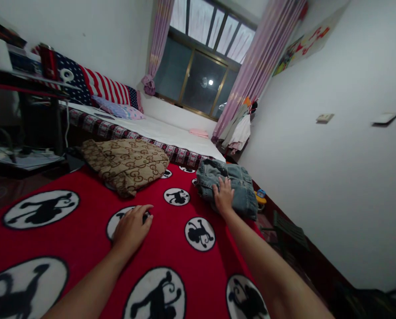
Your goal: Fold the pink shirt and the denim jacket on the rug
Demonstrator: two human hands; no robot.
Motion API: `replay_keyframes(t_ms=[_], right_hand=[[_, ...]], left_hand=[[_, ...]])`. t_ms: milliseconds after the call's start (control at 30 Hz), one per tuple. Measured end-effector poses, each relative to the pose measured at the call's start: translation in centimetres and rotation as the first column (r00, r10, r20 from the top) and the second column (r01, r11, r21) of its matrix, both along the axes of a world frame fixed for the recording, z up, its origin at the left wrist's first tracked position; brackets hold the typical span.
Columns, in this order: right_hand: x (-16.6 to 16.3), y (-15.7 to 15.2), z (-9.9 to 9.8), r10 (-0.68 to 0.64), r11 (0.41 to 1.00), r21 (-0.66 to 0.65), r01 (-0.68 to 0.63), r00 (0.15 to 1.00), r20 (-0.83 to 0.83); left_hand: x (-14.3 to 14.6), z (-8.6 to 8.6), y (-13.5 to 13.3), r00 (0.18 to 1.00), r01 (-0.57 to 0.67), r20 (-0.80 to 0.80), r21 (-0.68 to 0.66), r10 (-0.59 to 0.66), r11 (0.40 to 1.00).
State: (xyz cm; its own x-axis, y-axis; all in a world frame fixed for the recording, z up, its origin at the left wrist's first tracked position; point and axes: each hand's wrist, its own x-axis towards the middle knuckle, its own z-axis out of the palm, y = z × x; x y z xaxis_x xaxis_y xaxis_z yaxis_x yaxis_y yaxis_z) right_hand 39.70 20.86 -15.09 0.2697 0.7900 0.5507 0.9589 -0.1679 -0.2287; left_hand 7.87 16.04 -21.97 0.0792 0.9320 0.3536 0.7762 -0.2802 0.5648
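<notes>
A red blanket (91, 248) with black monkey figures in white circles spreads out before me. My left hand (133, 228) rests low over it, fingers loosely curved and apart, holding nothing. On the far right part of the blanket lies a folded bundle of blue denim (241, 186), which looks like jeans. My right hand (223, 195) lies on its near left side with fingers spread. Beyond my left hand is a crumpled tan cloth (128, 161) with a brown letter pattern; neither hand touches it.
A bed (171, 135) with a white sheet and a striped pillow (106, 84) stands behind the blanket. At left is a desk (25, 73) with a red flask (48, 60). A dark green stool (289, 230) stands at right near the wall. Clothes (239, 130) hang by the curtain.
</notes>
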Motion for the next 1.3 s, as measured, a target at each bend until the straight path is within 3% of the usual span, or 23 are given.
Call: replay_keyframes(t_ms=[133, 233, 333, 467, 667, 767, 867, 967, 1067, 1200, 1300], right_hand=[[-6.0, -4.2, -5.6, 0.204, 0.977, 0.093, -0.194, 0.971, -0.125], [-8.8, -6.6, -7.7, 0.322, 0.946, 0.084, -0.312, 0.882, -0.345], [-10.0, -8.2, -8.0, 0.321, 0.94, 0.063, -0.335, 0.807, -0.496], [-10.6, -9.7, -7.7, 0.36, 0.925, 0.095, -0.367, 0.77, -0.526], [-10.4, -10.2, -7.7, 0.438, 0.889, 0.172, -0.425, 0.673, -0.596], [-10.2, -10.1, -7.9, 0.434, 0.889, 0.175, -0.423, 0.654, -0.62], [-10.2, -10.0, -8.0, 0.428, 0.889, 0.159, -0.43, 0.655, -0.623], [-10.4, -10.1, -7.7, 0.42, 0.888, 0.135, -0.439, 0.658, -0.625], [-10.6, -10.3, -7.3, 0.407, 0.894, 0.118, -0.431, 0.673, -0.617], [-10.9, -10.4, -7.0, 0.42, 0.891, 0.128, -0.435, 0.686, -0.595], [-11.0, -10.3, -7.0, 0.415, 0.897, 0.134, -0.421, 0.698, -0.583]], left_hand=[[-0.1, -0.3, 0.1, 1.0, 0.012, 0.005, 0.018, -0.012, 1.0], [-0.4, -0.5, 0.2, 0.999, 0.039, 0.027, 0.028, -0.04, 0.999], [-0.6, -0.7, 0.3, 0.996, 0.069, 0.048, 0.04, -0.071, 0.997], [-0.5, -0.7, 0.1, 0.992, 0.086, 0.085, 0.067, -0.092, 0.994], [-0.1, -0.1, 0.3, 0.988, -0.122, 0.116, 0.166, 0.103, 0.979], [-1.5, 1.2, 2.5, 0.988, -0.153, 0.031, 0.256, 0.15, 0.955], [-3.8, 3.3, 6.4, 0.971, -0.22, -0.027, 0.286, 0.238, 0.933], [-5.8, 5.4, 10.5, 0.943, -0.324, -0.01, 0.196, 0.332, 0.926], [-6.6, 6.7, 13.4, 0.885, -0.457, 0.114, 0.024, 0.452, 0.889], [-6.5, 6.5, 15.1, 0.775, -0.54, 0.218, -0.26, 0.593, 0.801], [-6.6, 5.4, 15.4, 0.774, -0.527, 0.209, -0.309, 0.597, 0.792]])
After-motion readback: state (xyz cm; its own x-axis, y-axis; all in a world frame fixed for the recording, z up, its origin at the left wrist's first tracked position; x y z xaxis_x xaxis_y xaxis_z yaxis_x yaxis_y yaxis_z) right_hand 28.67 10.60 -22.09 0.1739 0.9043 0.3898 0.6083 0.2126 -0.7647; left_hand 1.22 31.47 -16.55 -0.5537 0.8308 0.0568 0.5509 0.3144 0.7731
